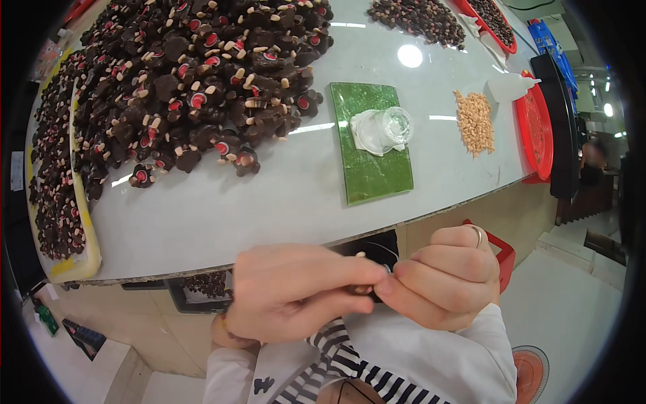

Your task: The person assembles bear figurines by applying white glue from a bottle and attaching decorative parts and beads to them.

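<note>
White fabric sleeves (pixel 490 340) lie nearest. Beyond them the bare left hand (pixel 286 289) and the bare right hand (pixel 444 279), which wears a ring, are together in front of the table edge, fingertips meeting. A small dark brown piece (pixel 361 289) is pinched between the left thumb and fingers; the right hand is curled closed against those fingertips, and whether it grips anything cannot be told.

The step in hand looks like close fingertip work on this single piece; the next move probably calls for a steady left pinch and light right-hand pressure. Mostly covered by fingers, the piece shows a dark side and a pale nub on top.

Past the hands, on the glossy white table (pixel 269 212), lie a green rectangular mat (pixel 377 182) bearing a clear plastic cup (pixel 393 128), and a big heap of dark brown, knobbly pieces (pixel 202 74) with pale bits and red-rimmed discs. Rightward sit a pile of tan chopped bits (pixel 475 124) and a white squeeze bottle (pixel 508 86).
</note>
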`<action>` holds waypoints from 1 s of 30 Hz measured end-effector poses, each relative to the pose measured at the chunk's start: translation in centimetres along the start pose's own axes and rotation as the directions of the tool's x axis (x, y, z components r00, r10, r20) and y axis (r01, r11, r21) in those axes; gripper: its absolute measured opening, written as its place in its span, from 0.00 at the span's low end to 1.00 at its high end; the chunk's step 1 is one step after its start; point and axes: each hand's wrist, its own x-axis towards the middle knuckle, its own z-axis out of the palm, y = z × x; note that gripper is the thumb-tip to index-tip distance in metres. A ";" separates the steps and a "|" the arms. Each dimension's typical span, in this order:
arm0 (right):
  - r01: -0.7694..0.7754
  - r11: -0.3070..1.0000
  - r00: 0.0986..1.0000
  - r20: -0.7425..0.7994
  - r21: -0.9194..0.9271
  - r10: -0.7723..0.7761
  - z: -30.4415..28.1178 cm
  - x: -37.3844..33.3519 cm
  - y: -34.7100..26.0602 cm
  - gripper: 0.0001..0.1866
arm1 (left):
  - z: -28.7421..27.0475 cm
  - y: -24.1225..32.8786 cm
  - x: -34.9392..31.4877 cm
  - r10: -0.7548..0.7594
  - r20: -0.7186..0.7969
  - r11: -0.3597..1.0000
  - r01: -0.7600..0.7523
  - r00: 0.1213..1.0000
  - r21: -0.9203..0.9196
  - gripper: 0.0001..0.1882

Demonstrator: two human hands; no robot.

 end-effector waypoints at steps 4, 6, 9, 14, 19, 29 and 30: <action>-0.012 1.000 0.999 0.030 -0.023 0.013 -0.9 -0.4 0.1 0.07 | -6.6 1.4 -2.3 0.216 -0.204 0.878 -0.098 0.955 0.469 0.10; -0.083 0.996 0.994 0.071 -0.040 0.086 -1.3 -0.7 0.3 0.11 | -10.9 1.1 -2.7 0.518 -0.581 0.588 0.233 0.628 0.775 0.12; -0.057 0.998 0.996 0.060 -0.030 0.059 -0.8 -1.0 0.8 0.13 | -14.4 1.9 -1.5 0.580 -0.580 0.493 0.320 0.572 0.809 0.13; -0.048 0.999 0.996 0.071 -0.008 0.048 -0.4 -0.6 0.6 0.12 | -6.6 1.9 0.9 0.502 -0.310 0.345 0.142 0.807 0.928 0.20; -0.260 0.963 0.965 -0.026 0.073 0.263 -2.8 -2.7 0.9 0.04 | -3.4 -1.5 2.4 0.223 -0.113 0.418 0.009 0.968 0.908 0.15; -0.760 0.568 0.648 -0.304 -0.316 0.698 -9.2 -10.7 5.1 0.09 | -2.9 -0.9 -0.4 0.480 -0.259 0.758 -0.247 0.838 0.604 0.19; -0.737 0.578 0.661 -0.194 -0.349 0.725 -9.3 -10.9 5.1 0.10 | -1.8 -0.7 -0.6 0.421 -0.355 0.876 -0.272 0.835 0.399 0.20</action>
